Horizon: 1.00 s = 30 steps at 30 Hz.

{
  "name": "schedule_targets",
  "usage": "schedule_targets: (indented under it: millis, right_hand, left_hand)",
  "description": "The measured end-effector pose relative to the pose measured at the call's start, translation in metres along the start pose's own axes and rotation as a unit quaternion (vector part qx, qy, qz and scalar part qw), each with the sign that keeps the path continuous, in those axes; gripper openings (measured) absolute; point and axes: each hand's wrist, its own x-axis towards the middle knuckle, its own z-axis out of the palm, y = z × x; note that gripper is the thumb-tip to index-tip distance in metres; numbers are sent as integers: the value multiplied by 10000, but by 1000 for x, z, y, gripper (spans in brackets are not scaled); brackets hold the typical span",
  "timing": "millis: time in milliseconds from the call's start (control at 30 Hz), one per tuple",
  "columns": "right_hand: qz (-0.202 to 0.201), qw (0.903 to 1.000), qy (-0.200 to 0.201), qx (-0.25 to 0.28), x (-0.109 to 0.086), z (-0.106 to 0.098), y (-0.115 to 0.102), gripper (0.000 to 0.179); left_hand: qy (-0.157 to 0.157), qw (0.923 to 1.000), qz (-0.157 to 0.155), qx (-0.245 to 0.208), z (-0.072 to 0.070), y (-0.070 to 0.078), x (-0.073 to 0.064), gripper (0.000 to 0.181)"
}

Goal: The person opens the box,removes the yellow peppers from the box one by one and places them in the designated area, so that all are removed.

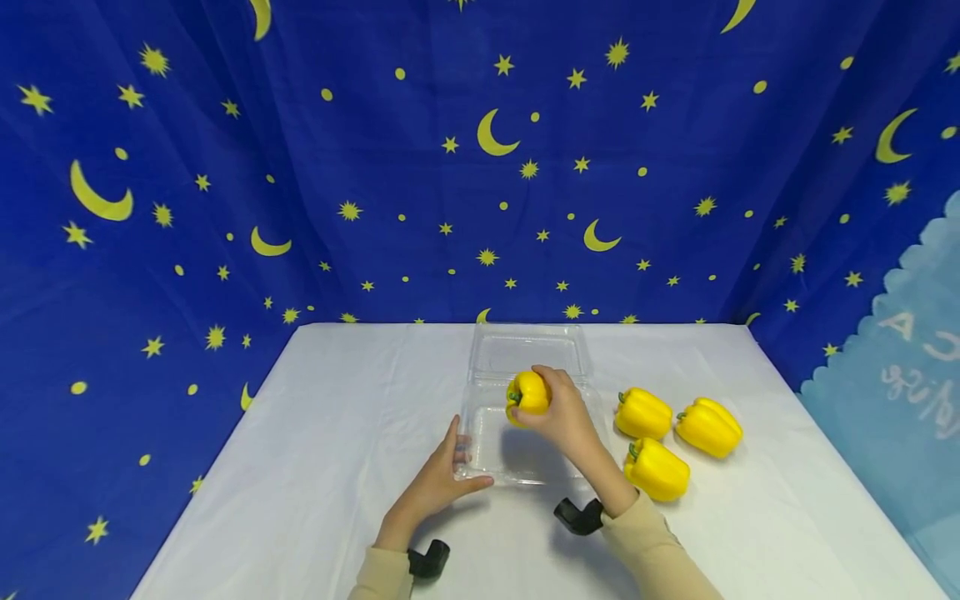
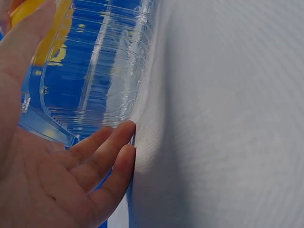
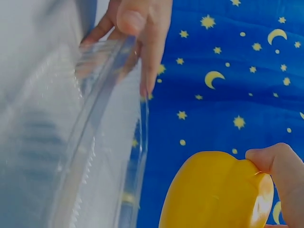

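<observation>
My right hand (image 1: 564, 414) grips a yellow bell pepper (image 1: 528, 393) above a clear plastic clamshell box (image 1: 487, 454). In the right wrist view the thumb presses on the held pepper (image 3: 213, 194), which is apart from the box wall. The box stands with its lid (image 1: 528, 350) folded back, away from me. At its left front corner is my left hand (image 1: 438, 475), fingers spread and straight along the side. The left wrist view shows those fingertips (image 2: 126, 128) low against the box's ribbed wall (image 2: 95, 80), right by the tablecloth.
Three more yellow bell peppers lie to the right of the box: one behind (image 1: 643, 413), one farther right (image 1: 708, 427) and one nearer me (image 1: 657, 470). A white cloth (image 1: 315, 467) covers the table. Blue star-patterned curtains (image 1: 420, 167) surround it, with a light blue cloth (image 1: 900, 417) at right.
</observation>
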Motion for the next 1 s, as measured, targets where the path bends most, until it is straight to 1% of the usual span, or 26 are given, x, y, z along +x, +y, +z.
schedule_targets:
  millis: [267,500,800,1000]
  right_hand:
    - [267,9993,147,-226,-9,-27,12,73]
    - [520,9981,155,-298,-14,-45,25,74]
    - [715,9957,280,-520,-22,-77,45,73]
    - [1144,9913,275,-587,-29,-99,57,75]
  left_hand:
    - [-12,10000,40,-66,1,-1,0,117]
    - [-40,10000,-7,29,1,-4,-1,117]
    - [-57,9999,-29,-113,-1,1,-1,118]
    - [-63,9999,-11,-131,0,1,-1,118]
